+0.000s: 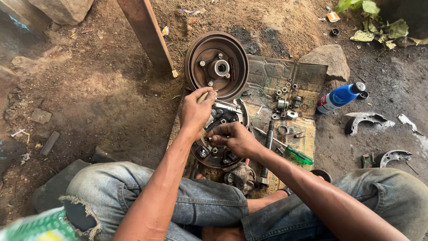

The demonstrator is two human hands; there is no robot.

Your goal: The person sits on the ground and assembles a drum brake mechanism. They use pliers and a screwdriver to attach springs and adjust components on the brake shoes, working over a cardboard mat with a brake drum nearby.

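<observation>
Pinching a small part, too small to identify, left hand [195, 111] sits at the top edge of one brake backing plate [223, 143]; right hand [234, 137] has a narrow grip on a fitting at its middle. One brake drum [217, 64] just above — two loose brake shoes [365, 120] well right, open dirt left.

Rusty matt metal brake drum [217, 65], greasy dark metal backing plate [218, 134], glossy blue plastic bottle [339, 96], worn cardboard sheet [285, 89], faded frayed denim jeans [133, 192], rough grey stone [327, 60], grimy cloth rag [240, 176]
</observation>
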